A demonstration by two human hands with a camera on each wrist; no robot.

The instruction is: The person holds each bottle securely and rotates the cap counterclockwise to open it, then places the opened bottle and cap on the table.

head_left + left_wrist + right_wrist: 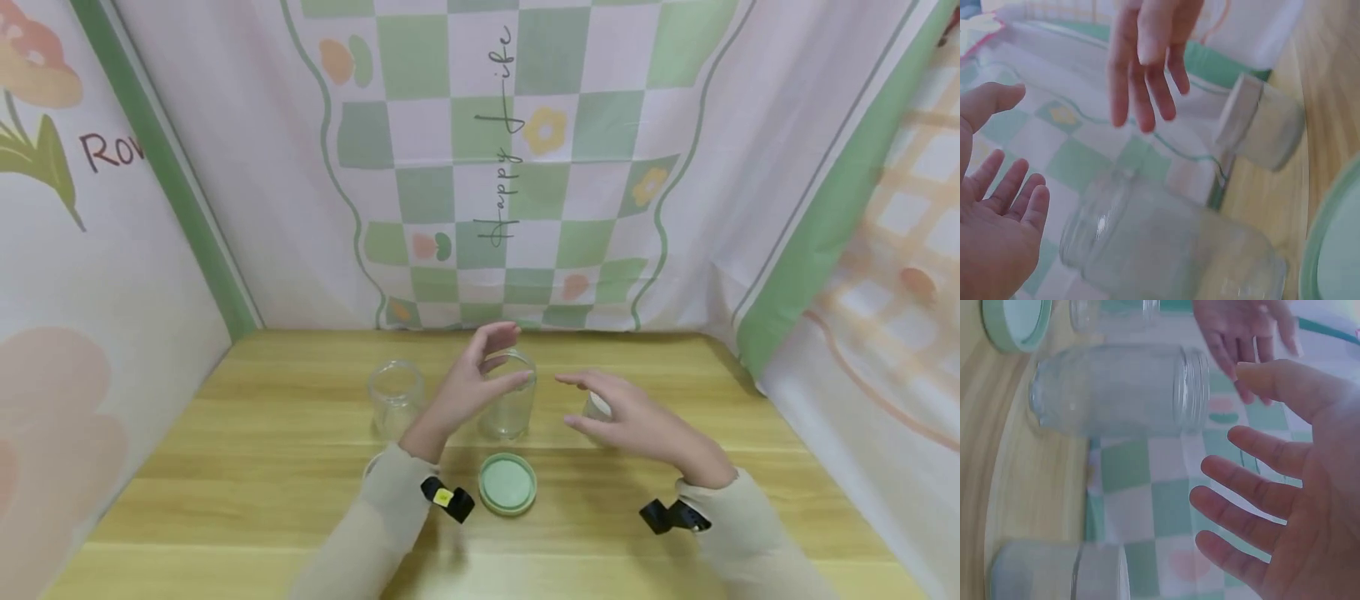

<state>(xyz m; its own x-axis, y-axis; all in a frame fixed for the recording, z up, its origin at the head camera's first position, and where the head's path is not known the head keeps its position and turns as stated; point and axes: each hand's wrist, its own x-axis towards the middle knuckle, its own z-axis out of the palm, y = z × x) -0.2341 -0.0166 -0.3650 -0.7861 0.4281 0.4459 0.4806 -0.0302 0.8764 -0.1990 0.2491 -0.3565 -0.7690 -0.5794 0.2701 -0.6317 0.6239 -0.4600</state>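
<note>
Wooden tabletop [285, 408] bears an empty glass jar [512, 412]; near it, left grip [468, 385] and right grip [632, 419] are loosely spread, holding nothing.

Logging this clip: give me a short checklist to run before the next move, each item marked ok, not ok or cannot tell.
1. Hands free: ok. The left hand and right hand hold nothing.
2. Middle jar upright with its mouth uncovered: ok.
3. Middle jar held by a hand: not ok. Neither hand grips it.
4. Green lid lying flat on the table, nothing on top: ok.
5. Small jar on the right has its white lid on: ok. How tight: cannot tell.
6. Pale-rimmed thing by the left sleeve identified: cannot tell. The sleeve hides most of it.
</note>
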